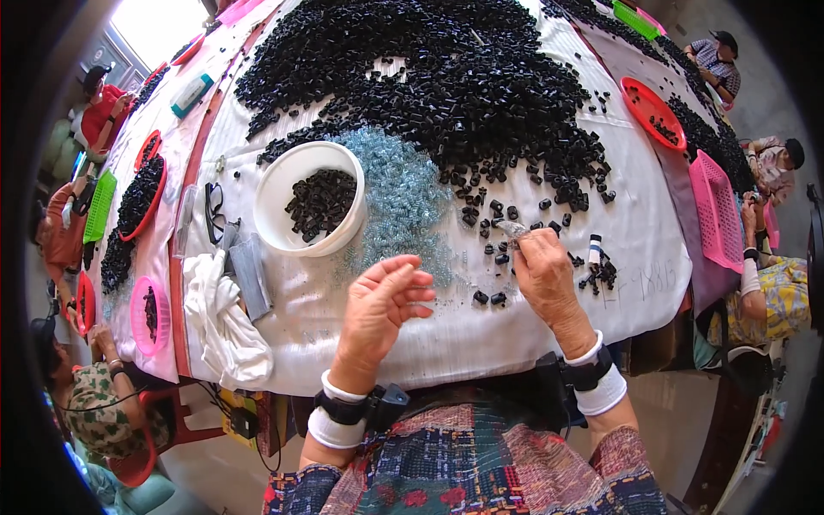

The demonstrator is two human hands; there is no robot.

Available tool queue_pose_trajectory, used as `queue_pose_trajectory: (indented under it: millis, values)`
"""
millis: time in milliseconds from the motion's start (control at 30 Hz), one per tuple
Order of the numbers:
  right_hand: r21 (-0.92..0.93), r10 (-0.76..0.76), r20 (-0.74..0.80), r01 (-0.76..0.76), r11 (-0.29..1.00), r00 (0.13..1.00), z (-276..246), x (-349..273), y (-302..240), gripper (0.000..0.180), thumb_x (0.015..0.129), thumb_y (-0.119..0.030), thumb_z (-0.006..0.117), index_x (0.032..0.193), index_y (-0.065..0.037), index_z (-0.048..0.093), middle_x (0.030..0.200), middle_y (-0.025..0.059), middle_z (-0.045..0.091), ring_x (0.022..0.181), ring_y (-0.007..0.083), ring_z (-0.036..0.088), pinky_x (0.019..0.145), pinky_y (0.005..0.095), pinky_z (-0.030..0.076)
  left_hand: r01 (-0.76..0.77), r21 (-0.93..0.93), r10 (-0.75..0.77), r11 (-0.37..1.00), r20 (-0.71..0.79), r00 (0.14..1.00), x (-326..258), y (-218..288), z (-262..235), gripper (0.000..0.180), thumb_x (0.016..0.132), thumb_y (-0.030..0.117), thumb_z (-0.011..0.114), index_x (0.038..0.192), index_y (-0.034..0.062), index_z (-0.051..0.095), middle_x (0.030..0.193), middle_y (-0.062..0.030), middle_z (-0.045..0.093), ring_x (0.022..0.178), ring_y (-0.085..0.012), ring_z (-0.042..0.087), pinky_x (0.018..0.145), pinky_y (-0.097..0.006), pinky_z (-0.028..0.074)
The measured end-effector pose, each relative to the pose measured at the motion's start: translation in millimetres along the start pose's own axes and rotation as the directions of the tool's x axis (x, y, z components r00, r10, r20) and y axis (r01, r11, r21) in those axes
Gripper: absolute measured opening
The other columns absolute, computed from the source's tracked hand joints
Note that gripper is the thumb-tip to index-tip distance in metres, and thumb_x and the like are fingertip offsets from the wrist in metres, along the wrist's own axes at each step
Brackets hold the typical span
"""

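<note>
My left hand (382, 305) hovers over the white cloth (644, 232) with fingers loosely curled, pinching something too small to make out. My right hand (542, 270) grips a small metal tool (513, 229) whose tip points at loose black plastic caps (489, 257) scattered just ahead. A patch of tiny clear springs (402, 197) lies between my hands and a white bucket (283, 184) partly filled with black caps. A huge heap of black caps (446, 77) covers the far side of the table.
Folded glasses (213, 210), a grey rag and a white cloth (225, 322) lie left of the bucket. Red trays (652, 112), pink baskets (714, 206) and a green basket (99, 206) hold caps along the edges. Other people sit around the table on both sides.
</note>
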State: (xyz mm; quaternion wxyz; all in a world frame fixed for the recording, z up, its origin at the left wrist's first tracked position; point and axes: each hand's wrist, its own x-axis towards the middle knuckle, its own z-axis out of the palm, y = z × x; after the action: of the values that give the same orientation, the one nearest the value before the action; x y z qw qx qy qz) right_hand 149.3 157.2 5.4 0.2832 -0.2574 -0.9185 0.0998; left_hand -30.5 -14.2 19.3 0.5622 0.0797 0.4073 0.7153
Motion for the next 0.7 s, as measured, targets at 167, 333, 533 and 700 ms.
queue_pose_trajectory:
  millis: [167,333,533,700]
  values:
    - [-0.065,-0.044,0.032,0.046,0.997,0.998,12,9,-6,0.015,0.073,-0.004,0.061,0.088,-0.006,0.059,0.083,0.0065,0.06,0.086,0.0244,0.055,0.073,0.0353,0.043,0.114,0.037,-0.115,0.993,0.016,0.993,-6,-16,3,0.021,0.091,0.013,0.056,0.108,0.0004,0.056,0.089,-0.0129,0.066,0.074,-0.0189,0.066,0.058,-0.029,0.057]
    - [-0.229,0.001,0.097,0.021,0.973,0.995,27,9,-11,0.016,0.073,-0.008,0.059,0.089,-0.009,0.06,0.083,0.0033,0.059,0.085,0.0216,0.054,0.073,0.0348,0.041,0.195,0.097,-0.198,0.976,0.023,0.98,-10,-23,6,0.024,0.09,0.016,0.058,0.108,0.0007,0.056,0.089,-0.0122,0.065,0.074,-0.0176,0.066,0.058,-0.028,0.056]
    - [-0.213,-0.025,0.111,0.048,0.976,0.993,23,2,-15,0.017,0.073,-0.007,0.059,0.09,-0.01,0.06,0.083,0.0025,0.058,0.084,0.0209,0.053,0.075,0.0343,0.038,0.226,0.124,-0.231,0.966,0.027,0.973,-9,-27,5,0.025,0.09,0.017,0.059,0.109,0.0009,0.056,0.09,-0.0116,0.065,0.075,-0.0162,0.065,0.059,-0.026,0.055]
    - [-0.157,-0.053,0.113,0.071,0.985,0.992,16,-4,-10,0.017,0.072,-0.006,0.058,0.089,-0.009,0.06,0.082,0.0023,0.057,0.085,0.0205,0.053,0.077,0.0345,0.036,0.233,0.133,-0.238,0.963,0.023,0.971,-7,-32,6,0.025,0.09,0.018,0.059,0.108,0.0006,0.056,0.091,-0.0112,0.065,0.076,-0.015,0.065,0.06,-0.025,0.055]
